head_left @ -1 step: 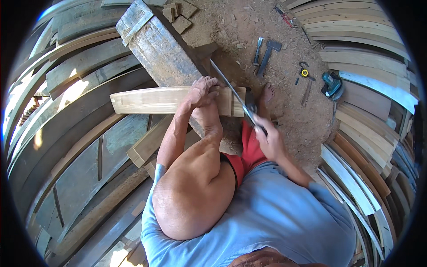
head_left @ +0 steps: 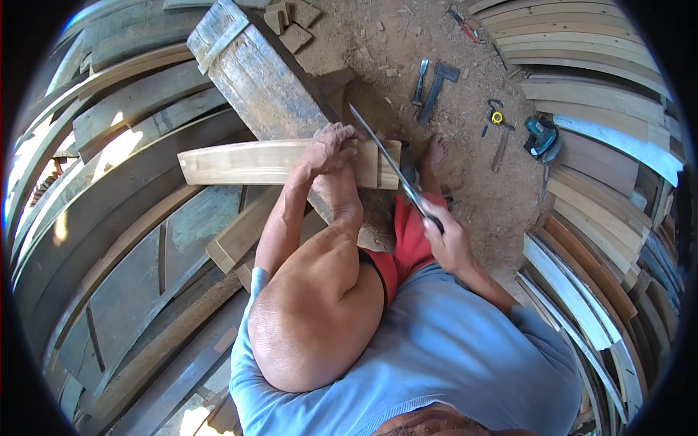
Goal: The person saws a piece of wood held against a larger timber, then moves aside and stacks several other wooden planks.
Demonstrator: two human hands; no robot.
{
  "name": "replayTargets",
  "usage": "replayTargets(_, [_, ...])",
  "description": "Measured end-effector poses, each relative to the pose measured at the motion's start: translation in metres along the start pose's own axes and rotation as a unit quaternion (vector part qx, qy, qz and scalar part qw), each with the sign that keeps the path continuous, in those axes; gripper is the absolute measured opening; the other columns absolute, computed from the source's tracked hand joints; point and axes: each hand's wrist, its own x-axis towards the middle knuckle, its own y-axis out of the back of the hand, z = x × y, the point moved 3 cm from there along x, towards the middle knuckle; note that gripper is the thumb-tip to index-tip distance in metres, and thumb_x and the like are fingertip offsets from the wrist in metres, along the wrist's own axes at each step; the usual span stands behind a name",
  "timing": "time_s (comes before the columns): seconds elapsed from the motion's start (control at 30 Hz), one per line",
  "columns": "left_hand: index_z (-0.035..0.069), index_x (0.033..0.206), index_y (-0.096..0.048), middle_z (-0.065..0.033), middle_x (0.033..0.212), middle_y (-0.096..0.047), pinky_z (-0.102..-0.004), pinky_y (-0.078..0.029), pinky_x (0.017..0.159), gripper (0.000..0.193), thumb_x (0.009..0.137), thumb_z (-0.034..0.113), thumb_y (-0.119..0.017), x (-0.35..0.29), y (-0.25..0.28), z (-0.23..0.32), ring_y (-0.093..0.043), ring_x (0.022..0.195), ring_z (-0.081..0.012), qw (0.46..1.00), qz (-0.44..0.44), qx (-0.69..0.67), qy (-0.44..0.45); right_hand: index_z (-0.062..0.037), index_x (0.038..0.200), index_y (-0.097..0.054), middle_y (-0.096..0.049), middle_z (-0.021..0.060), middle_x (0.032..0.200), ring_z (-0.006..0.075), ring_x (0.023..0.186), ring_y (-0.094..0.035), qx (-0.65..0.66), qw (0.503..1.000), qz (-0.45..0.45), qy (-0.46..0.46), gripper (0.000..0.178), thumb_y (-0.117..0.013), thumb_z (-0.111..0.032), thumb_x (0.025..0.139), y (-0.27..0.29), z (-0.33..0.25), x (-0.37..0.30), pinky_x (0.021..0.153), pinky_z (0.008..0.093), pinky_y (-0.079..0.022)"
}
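Observation:
A pale wooden board point(head_left: 247, 161) lies across a worn timber block point(head_left: 254, 80), its right end jutting past the block. My left hand point(head_left: 332, 149) grips the board from above, fingers curled over it. Just below that hand, my foot point(head_left: 338, 190) is planted on the wood. My right hand point(head_left: 448, 236) is closed around the dark handle of a handsaw point(head_left: 383, 151). The saw's narrow blade slants up and left across the board's right end, close to a crosswise joint or strip there. Whether its teeth are in the wood I cannot tell.
On the dusty ground beyond are a chisel point(head_left: 419, 83), a hammer point(head_left: 438, 91), a yellow tape measure point(head_left: 497, 117), pliers point(head_left: 463, 26) and a green power tool point(head_left: 542, 138). Planks point(head_left: 116, 240) are stacked at left, more boards point(head_left: 596, 182) at right. Offcuts point(head_left: 294, 38) lie at the top.
My right hand has drawn the saw slightly back toward me, down and to the right. My left hand and the board stay practically where they were.

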Motion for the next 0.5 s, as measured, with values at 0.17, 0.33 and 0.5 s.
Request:
replayTargets(0.17, [0.015,0.113,-0.070,-0.0129,0.101,-0.066,-0.0478,-0.048,0.094,0.033,0.080,0.012,-0.077,-0.004,-0.010,-0.027,-0.061,0.104,-0.0373,0.998,-0.031,0.041,0.031,0.0015,0.123,-0.065,-0.073,0.0236,0.103,0.0397,0.090,-0.074,-0.049,0.996,0.030,0.069,0.026,-0.061,-0.005,0.098,-0.006,-0.001,-0.003,0.077,0.0430,-0.058])
replayTargets(0.33, [0.015,0.113,-0.070,-0.0133,0.103,-0.067,-0.0480,-0.048,0.097,0.033,0.081,0.012,-0.077,-0.007,-0.015,-0.049,-0.061,0.106,-0.0376,0.984,-0.082,0.136,0.077,0.0025,0.126,-0.063,-0.074,0.0218,0.108,0.0403,0.093,-0.074,-0.007,1.000,-0.016,-0.003,0.029,-0.061,-0.005,0.098,-0.040,-0.003,0.059,0.080,0.0403,-0.059])
replayTargets(0.5, [0.016,0.114,-0.070,-0.0130,0.106,-0.067,-0.0479,-0.047,0.099,0.033,0.082,0.013,-0.077,-0.005,-0.023,-0.058,-0.061,0.110,-0.0369,0.979,-0.107,0.147,0.089,0.0027,0.129,-0.061,-0.073,0.0229,0.113,0.0384,0.100,-0.073,-0.013,1.000,-0.005,0.020,0.032,-0.060,-0.005,0.098,-0.004,0.026,-0.031,0.083,0.0410,-0.059])
